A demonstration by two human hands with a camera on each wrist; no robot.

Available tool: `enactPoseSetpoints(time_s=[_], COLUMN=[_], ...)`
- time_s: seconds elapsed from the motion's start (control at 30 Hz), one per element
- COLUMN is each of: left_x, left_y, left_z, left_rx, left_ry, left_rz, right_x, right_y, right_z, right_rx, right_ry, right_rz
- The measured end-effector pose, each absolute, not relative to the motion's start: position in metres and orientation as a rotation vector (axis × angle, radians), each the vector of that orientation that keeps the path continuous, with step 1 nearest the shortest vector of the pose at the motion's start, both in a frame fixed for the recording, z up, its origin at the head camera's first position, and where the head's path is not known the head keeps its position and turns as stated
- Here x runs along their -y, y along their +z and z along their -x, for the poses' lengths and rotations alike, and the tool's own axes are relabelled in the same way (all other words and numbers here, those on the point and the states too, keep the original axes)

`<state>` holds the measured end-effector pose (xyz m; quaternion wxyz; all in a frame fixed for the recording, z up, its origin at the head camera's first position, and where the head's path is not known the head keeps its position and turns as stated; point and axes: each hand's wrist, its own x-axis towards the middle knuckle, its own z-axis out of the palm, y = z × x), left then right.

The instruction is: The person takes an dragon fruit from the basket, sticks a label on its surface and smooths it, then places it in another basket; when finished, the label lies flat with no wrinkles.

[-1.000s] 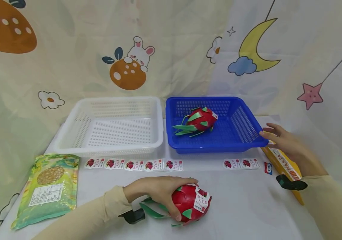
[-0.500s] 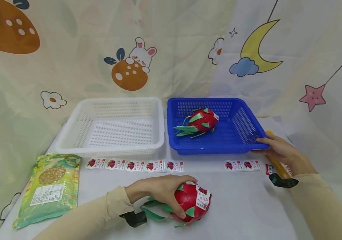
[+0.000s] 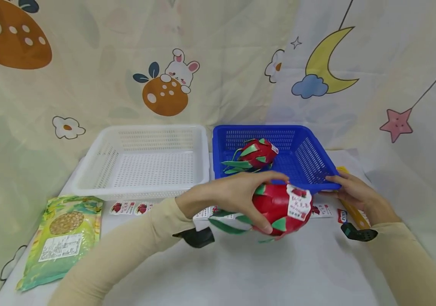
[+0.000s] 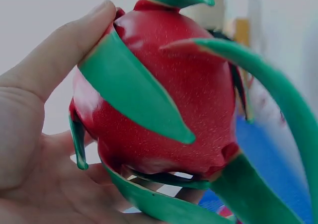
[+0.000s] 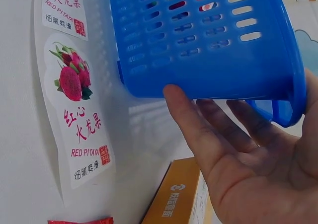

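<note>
My left hand (image 3: 240, 193) grips a red dragon fruit (image 3: 279, 206) with green leaves, held above the table just before the blue basket's front rim. A white label (image 3: 299, 203) sits on the fruit's right end. In the left wrist view, the thumb and fingers wrap round the fruit (image 4: 169, 85). My right hand (image 3: 355, 191) holds the front right corner of the blue basket (image 3: 307, 157), thumb at the rim and fingers beneath it. Inside that basket, toward its left, lies another labelled dragon fruit (image 3: 259, 154).
A white basket (image 3: 84, 182) stands left of the blue one. At the left lies a green and yellow bag (image 3: 63, 229). Pitaya stickers (image 3: 322, 211) line the table before the baskets. Near the right wrist are a small red-blue packet (image 3: 342, 216) and a yellow box (image 5: 174, 194).
My left hand has lifted the dragon fruit off the table and carried it forward and right toward the blue basket. My right hand moved in to take hold of the basket's corner.
</note>
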<state>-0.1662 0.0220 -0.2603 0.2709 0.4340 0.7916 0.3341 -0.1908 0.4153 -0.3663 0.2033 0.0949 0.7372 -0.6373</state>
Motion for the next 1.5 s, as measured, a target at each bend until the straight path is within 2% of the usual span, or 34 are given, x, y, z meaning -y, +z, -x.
enactPoseSetpoints(time_s=[0.23, 0.57, 1.1, 1.3, 1.5], left_x=[-0.066, -0.110, -0.142, -0.150, -0.153], left_y=[-0.234, -0.259, -0.294, -0.296, -0.304], left_z=[0.220, 0.270, 0.301, 0.297, 0.294], left_rx=[-2.324, -2.331, -2.440, -2.414, -2.358], left_ry=[0.861, 0.844, 0.811, 0.560, 0.545], left_rz=[-1.150, -0.989, -0.764, -0.855, -0.765], right_x=[-0.413, -0.410, -0.404, -0.404, -0.404], right_y=[-0.371, -0.375, -0.371, -0.367, -0.366], right_z=[0.189, 0.187, 0.187, 0.188, 0.186], right_rx=[-2.064, -2.089, -2.117, -2.090, -2.091], right_ry=[-1.774, -1.751, -1.743, -1.779, -1.766], right_rz=[-0.327, -0.340, -0.345, -0.342, -0.351])
